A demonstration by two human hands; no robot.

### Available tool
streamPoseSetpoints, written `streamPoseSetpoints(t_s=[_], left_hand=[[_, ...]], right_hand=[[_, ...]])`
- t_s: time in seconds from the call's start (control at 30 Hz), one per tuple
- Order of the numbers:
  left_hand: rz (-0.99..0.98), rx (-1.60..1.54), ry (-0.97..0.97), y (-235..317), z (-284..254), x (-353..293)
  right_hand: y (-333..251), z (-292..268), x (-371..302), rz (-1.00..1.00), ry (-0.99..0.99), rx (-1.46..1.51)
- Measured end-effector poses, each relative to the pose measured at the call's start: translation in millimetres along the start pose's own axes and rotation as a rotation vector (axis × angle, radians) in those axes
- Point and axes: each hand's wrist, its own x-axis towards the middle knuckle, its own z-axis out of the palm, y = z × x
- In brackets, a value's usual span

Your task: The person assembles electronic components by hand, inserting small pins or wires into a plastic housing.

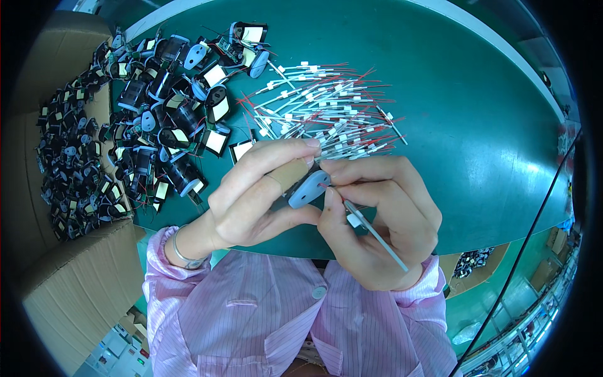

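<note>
My left hand (260,195) is closed round a small black housing with a grey oval end cap (309,190), held up over the near edge of the table. A tan bandage wraps one of its fingers. My right hand (383,217) pinches at a thin red wire that meets a hole in the cap. From the same fingers a slim white stick with a white tab (377,234) hangs down across the palm. Whether the wire passes inside the hole cannot be made out. Just beyond both hands lies a pile of similar white sticks with red wires (333,103).
Many black housings with grey caps and pale yellow pads (179,107) are heaped on the green table (465,144) at the left. A cardboard box (81,276) full of more stands against that side. Another box (480,270) sits low at the right, near a black cable (524,257).
</note>
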Motion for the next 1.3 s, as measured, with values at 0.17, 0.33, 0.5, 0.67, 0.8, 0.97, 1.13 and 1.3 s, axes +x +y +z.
streamPoseSetpoints(t_s=[0.17, 0.33, 0.5, 0.67, 0.8, 0.97, 1.13, 1.3], left_hand=[[-0.075, 0.075, -0.091, 9, -9, 13], [-0.226, -0.014, -0.029, 6, -14, 11], [-0.147, -0.043, -0.007, 3, -20, 12], [-0.162, -0.179, -0.037, -2, -18, -4], [-0.203, -0.304, -0.15, -2, -32, 10], [-0.598, -0.713, -0.08, 3, -30, 2], [-0.584, -0.865, -0.005, 5, -23, 0], [-0.23, -0.176, 0.031, 7, -12, 1]], right_hand=[[1, -3, 7, 0.025, -0.083, -0.076], [-21, -10, 9, 0.516, -0.111, 0.159], [-13, -8, 4, 0.338, -0.117, 0.125], [-15, -4, 5, 0.376, -0.172, -0.051], [-14, -7, 5, 0.35, -0.207, -0.053], [-9, -8, 5, 0.245, -0.175, -0.066], [-3, -5, 6, 0.153, -0.196, -0.121], [-3, 6, 4, -0.088, -0.116, -0.405]])
